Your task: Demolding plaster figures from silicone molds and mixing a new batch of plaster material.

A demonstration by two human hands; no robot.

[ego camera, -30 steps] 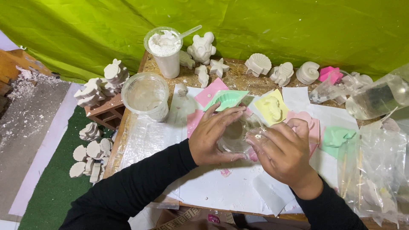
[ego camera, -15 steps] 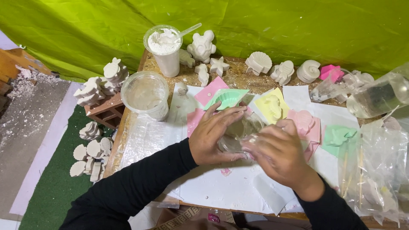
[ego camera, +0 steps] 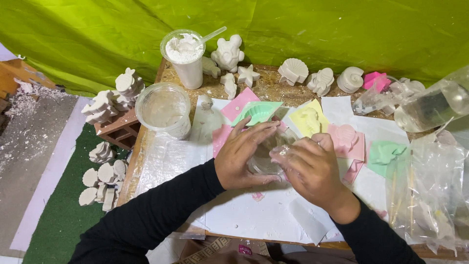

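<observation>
Both forearms, in black sleeves, enter from the near edge and converge over the middle of the table [ego camera: 161,161]. Left hand [ego camera: 242,156]: palm turned inward, fingers [ego camera: 259,129] extended rightward and curved over the far rim of a small clear mould [ego camera: 266,156], thumb at its near side. Right hand [ego camera: 312,168]: palm down, fingers [ego camera: 288,149] bent and pressed against the right side of the same mould. Both hands are wrapped around it in a part-closed grasp; neither is fully clenched. Whether the mould rests on the white sheet [ego camera: 254,215] or is lifted just off it cannot be told.

The mould sits at mid-table, just near of a green shell-shaped mould [ego camera: 258,112] and a yellow mould [ego camera: 309,121]. A pink mould [ego camera: 347,139] lies just right of the right hand.

Far left: a clear tub [ego camera: 163,110], and beyond it a cup of white powder [ego camera: 185,58] with a spoon handle sticking out. White plaster casts [ego camera: 293,71] line the far edge against the green cloth [ego camera: 317,29]. Clear plastic bags [ego camera: 430,186] at the right edge.
</observation>
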